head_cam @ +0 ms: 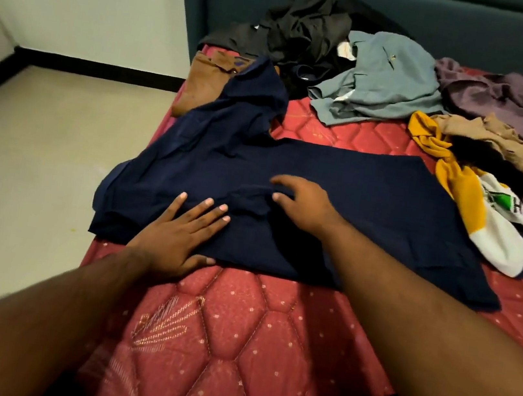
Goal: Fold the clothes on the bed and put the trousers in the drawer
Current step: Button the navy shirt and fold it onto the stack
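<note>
Red mattress (232,336), navy garment (339,189) flat beside its left edge

I've got a red quilted bed (231,346) in front of me. A navy shirt (339,189) lies spread flat on it, near edge. Beyond, a brown garment (202,87) sits at the left edge, then black clothes (298,30), a grey shirt (383,80), purple cloth (505,98) and a yellow-white top (476,203) on the right.
</note>
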`<state>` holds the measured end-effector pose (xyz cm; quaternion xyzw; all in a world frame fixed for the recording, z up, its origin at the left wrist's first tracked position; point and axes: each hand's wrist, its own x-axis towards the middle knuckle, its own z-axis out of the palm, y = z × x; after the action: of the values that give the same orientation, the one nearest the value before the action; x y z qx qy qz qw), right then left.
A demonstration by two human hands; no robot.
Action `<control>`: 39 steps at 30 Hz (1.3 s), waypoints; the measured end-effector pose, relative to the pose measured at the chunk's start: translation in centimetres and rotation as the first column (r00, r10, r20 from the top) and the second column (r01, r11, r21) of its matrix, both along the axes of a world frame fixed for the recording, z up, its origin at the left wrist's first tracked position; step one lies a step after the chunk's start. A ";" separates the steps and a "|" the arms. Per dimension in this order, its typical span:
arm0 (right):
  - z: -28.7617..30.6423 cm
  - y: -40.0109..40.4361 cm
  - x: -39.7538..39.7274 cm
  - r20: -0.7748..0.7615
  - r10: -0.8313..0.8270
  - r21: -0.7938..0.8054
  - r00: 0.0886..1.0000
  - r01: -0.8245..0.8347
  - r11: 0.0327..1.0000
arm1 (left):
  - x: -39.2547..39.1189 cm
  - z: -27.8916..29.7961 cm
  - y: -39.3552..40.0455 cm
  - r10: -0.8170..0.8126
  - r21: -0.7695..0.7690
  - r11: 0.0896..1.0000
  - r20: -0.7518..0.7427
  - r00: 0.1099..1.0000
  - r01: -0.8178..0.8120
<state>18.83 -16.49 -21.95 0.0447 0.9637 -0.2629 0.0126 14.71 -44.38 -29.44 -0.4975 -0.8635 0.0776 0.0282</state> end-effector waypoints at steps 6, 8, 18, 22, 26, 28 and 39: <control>-2.1 -1.9 -8.1 0.208 -0.096 -0.197 0.973 0.138 0.971 | 0.1 -1.8 -0.3 0.058 0.054 0.997 0.029 0.998 -0.060; -2.8 -1.0 -8.9 0.215 -0.108 -0.205 0.971 0.153 0.967 | 0.0 -1.9 -0.3 0.054 0.080 0.995 0.032 0.998 -0.056; -5.5 4.0 -2.8 -0.010 -0.138 0.103 0.990 0.138 0.985 | -0.3 -1.8 -0.3 0.115 0.061 0.990 0.152 0.982 -0.125; -4.3 11.3 3.8 0.054 -0.318 0.316 0.947 0.286 0.905 | -0.1 -0.4 0.1 0.169 0.054 0.982 0.208 0.963 -0.184; -3.1 17.5 12.1 -0.040 -0.596 0.375 0.802 0.565 0.735 | 0.4 2.0 1.7 0.092 0.167 0.979 0.148 0.985 -0.116; -2.7 19.2 14.6 -0.031 -0.788 0.232 0.614 0.772 0.592 | 0.4 2.4 2.5 -0.040 0.176 0.984 0.120 0.992 0.018; -4.1 22.0 15.3 0.194 -0.888 0.058 0.417 0.899 0.434 | 1.7 1.3 10.3 -0.097 -0.028 0.994 0.251 0.963 0.107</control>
<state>34.09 5.48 -26.03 0.5749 0.7785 -0.2498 -0.0333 16.41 -34.08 -28.16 -0.5477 -0.8316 0.0308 -0.0868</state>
